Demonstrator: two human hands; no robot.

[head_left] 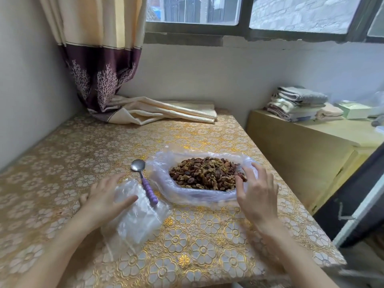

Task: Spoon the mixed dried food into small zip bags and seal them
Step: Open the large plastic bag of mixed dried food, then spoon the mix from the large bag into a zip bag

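A heap of mixed dried food (205, 173), nuts and raisins, lies in a large clear plastic bag (166, 183) rolled open on the table. Left of it a metal spoon (143, 179) with a purple ribbed handle lies on the cloth, bowl pointing away. A stack of small clear zip bags (139, 219) sits nearer the front edge, partly under the spoon's handle. My left hand (106, 196) hovers flat over the zip bags with fingers spread. My right hand (255, 188) has relaxed fingers at the right rim of the big bag, touching its plastic.
The table (207, 235) wears a gold flowered cloth. A curtain (99, 65) hangs at the back left, its end bunched on the table's far side. A wooden cabinet (301, 146) with folded towels (299, 102) stands to the right, past the table edge.
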